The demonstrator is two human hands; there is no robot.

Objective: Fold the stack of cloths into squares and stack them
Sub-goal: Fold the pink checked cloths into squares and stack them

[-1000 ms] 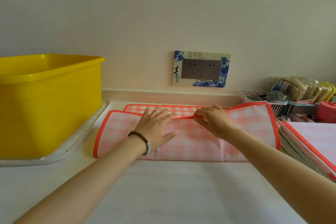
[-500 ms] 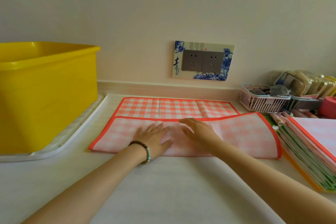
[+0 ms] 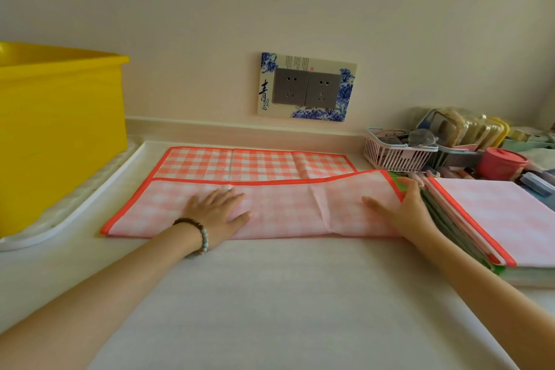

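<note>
A pink checked cloth with an orange border lies on the white counter, its near half folded up over the far half. My left hand presses flat on the folded layer, left of centre, fingers straight. At the cloth's right end my right hand lies with the thumb on the cloth; its fingers reach the cloth's right edge, beside the stack of cloths. That stack sits at the right, a pink cloth on top.
A yellow tub stands on a white tray at the left. A pink basket, a red cup and assorted clutter crowd the back right corner. A wall socket is behind the cloth.
The folded layer was laid down and smoothed. My right hand slid from the cloth's middle to its right end; my left hand stayed pressing left of centre.
</note>
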